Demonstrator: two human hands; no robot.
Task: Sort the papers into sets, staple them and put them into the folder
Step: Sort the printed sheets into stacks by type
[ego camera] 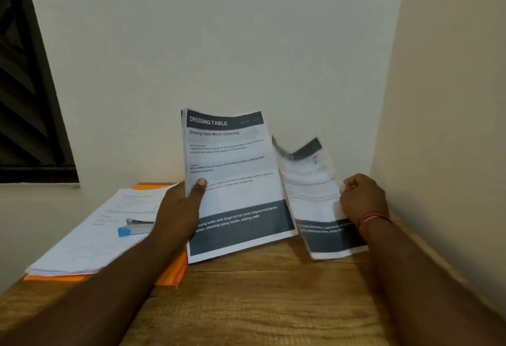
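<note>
Dim, flat indoor light, greenish-grey cast; source out of view. Dark window [24, 85] at left, detail lost. Faint soft shadow on wall [219, 44] just right of the stack [235, 170] held in left hand [178, 209]. Headline on it sharp, small print soft. Second sheet [309, 189] in right hand [361, 198] smeared by motion blur, text unreadable. Wide-angle bending at edges; near table [260, 304] slightly soft.
</note>
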